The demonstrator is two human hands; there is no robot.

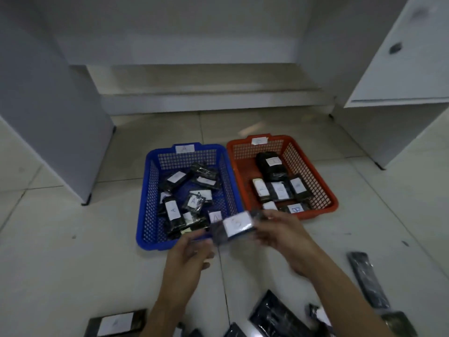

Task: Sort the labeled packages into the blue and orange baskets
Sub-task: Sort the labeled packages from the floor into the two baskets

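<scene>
Here both hands reach forward at mid-height; the right hand (pixel 279 235) pinches one end of a black package (pixel 237 227) with its white label up, while the left hand (pixel 192 254) hovers beneath the other end, fingers loosely curled, contact blurred. Just beyond the fingertips lie the blue basket's (pixel 148 215) and orange basket's (pixel 325 188) near rims, side by side. Bare floor (pixel 73 259) spreads left of the left hand.
</scene>
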